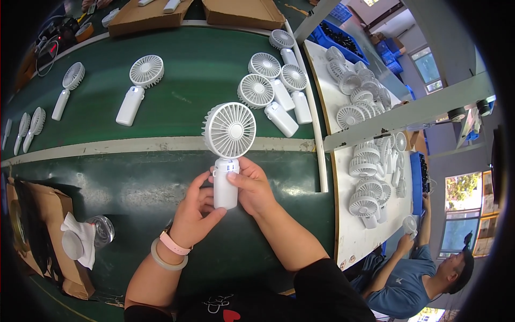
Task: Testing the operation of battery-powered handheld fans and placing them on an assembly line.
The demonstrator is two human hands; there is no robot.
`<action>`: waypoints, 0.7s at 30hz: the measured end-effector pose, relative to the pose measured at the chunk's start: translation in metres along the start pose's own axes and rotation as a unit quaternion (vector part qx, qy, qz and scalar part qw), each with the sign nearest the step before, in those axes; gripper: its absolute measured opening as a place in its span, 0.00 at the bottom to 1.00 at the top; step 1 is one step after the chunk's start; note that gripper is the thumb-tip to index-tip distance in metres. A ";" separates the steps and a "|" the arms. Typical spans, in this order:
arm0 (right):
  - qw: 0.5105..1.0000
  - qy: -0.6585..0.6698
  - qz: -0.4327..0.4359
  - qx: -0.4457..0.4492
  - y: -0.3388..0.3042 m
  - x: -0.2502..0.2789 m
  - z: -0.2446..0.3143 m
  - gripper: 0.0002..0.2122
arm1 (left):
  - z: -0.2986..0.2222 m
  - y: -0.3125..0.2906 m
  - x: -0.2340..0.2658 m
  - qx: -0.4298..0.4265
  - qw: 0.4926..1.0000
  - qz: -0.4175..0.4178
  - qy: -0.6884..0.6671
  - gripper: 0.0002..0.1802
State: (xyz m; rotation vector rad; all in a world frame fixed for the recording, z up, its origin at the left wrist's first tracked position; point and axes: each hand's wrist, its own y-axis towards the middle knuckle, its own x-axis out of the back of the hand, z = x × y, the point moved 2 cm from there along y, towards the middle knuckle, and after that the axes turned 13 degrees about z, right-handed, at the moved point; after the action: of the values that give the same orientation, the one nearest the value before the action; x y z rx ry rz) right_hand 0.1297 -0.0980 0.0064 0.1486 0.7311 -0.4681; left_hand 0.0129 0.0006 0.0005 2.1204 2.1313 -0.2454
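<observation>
A white handheld fan (226, 189) stands upright between my hands above the green bench, its round grille facing me. My left hand (197, 212) grips the handle from its left side, thumb near the bottom end. From the right, my right hand (253, 188) wraps the same handle, with its thumb pressed on the front just under the blue-marked collar. The right hand's other fingers are partly hidden behind the handle. Beyond, a cluster of like fans (256, 90) lies on the green belt, and a single fan (130, 106) rests farther left.
More fans (68, 91) lie along the belt's left. Cardboard boxes (244, 14) stand at the back. At lower left are an open carton (80, 268) and a clear jar (105, 229) beside white cloth. On the right, a white table (351, 236) carries many fans; a co-worker (410, 284) holds one there.
</observation>
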 end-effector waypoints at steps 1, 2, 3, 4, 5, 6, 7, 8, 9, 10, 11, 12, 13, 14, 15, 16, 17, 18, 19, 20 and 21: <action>1.000 -0.001 0.000 0.000 0.000 0.001 -0.001 0.16 | -0.002 0.000 0.000 -0.001 1.000 0.000 0.000 0.41; 1.000 0.006 -0.008 -0.002 0.000 0.002 -0.003 0.16 | -0.004 -0.001 0.001 -0.003 0.999 0.007 -0.053 0.40; 1.000 0.014 -0.016 -0.005 0.000 0.002 -0.004 0.16 | -0.005 -0.001 0.002 -0.004 0.994 0.014 -0.106 0.39; 1.000 0.012 -0.015 -0.004 0.000 -0.001 -0.006 0.16 | -0.004 -0.001 0.005 -0.021 0.985 0.020 -0.167 0.38; 0.997 -0.068 -0.028 0.005 -0.002 -0.003 -0.007 0.16 | -0.003 -0.001 0.008 -0.038 0.972 0.026 -0.229 0.37; 0.988 -0.147 -0.042 0.015 -0.003 -0.004 -0.009 0.16 | -0.007 -0.001 0.011 -0.053 0.968 0.027 -0.244 0.34; 0.979 -0.202 -0.005 0.015 -0.005 -0.003 -0.012 0.18 | -0.007 0.000 0.013 -0.063 0.956 0.005 -0.286 0.33; 0.944 -0.320 0.063 0.045 -0.004 -0.007 -0.008 0.20 | -0.008 0.001 0.014 -0.073 0.942 -0.016 -0.327 0.32; 0.889 -0.433 0.128 0.073 -0.004 -0.011 -0.004 0.21 | -0.005 0.000 0.016 -0.071 0.946 -0.014 -0.317 0.28; 0.850 -0.501 0.141 0.087 -0.003 -0.015 -0.004 0.22 | -0.001 0.000 0.018 -0.074 0.945 -0.012 -0.318 0.28; 0.845 -0.508 0.139 0.089 -0.004 -0.018 -0.005 0.24 | 0.001 0.001 0.020 -0.065 0.935 -0.008 -0.349 0.25; 0.835 -0.530 0.121 0.091 -0.003 -0.016 -0.003 0.23 | 0.001 0.002 0.019 -0.056 0.923 -0.002 -0.380 0.23; 0.823 -0.551 0.102 0.093 -0.003 -0.013 -0.001 0.22 | 0.000 0.001 0.016 -0.036 0.909 -0.027 -0.415 0.22; 0.805 -0.579 0.060 0.113 -0.002 -0.012 0.004 0.22 | 0.001 0.000 0.018 -0.040 0.909 -0.026 -0.414 0.22; 0.772 -0.626 0.014 0.109 -0.002 -0.010 0.011 0.21 | 0.003 -0.002 0.020 -0.033 0.905 -0.022 -0.423 0.23; 0.731 -0.677 -0.035 0.084 0.001 -0.006 0.024 0.19 | 0.005 -0.004 0.023 -0.026 0.901 -0.018 -0.433 0.23; 0.692 -0.710 -0.084 0.102 0.007 0.003 0.033 0.18 | 0.005 -0.008 0.027 -0.024 0.899 -0.021 -0.436 0.25; 0.643 -0.746 -0.147 0.097 0.012 0.018 0.044 0.20 | 0.004 -0.009 0.029 -0.027 0.899 -0.025 -0.437 0.25; 0.581 -0.786 -0.183 0.107 0.015 0.037 0.058 0.22 | 0.002 -0.008 0.028 -0.034 0.896 -0.014 -0.443 0.25; 0.556 -0.794 -0.229 0.094 0.017 0.055 0.072 0.24 | 0.000 -0.006 0.024 -0.041 0.892 -0.001 -0.450 0.26; 0.519 -0.819 -0.241 0.042 0.019 0.072 0.086 0.25 | 0.000 -0.002 0.020 -0.043 0.889 0.004 -0.456 0.26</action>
State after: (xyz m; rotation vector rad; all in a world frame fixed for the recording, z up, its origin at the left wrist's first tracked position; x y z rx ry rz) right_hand 0.2373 -0.1320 0.0203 -0.4361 -1.2230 -0.9108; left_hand 0.0108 0.0204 -0.0033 1.4801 1.5098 -0.9103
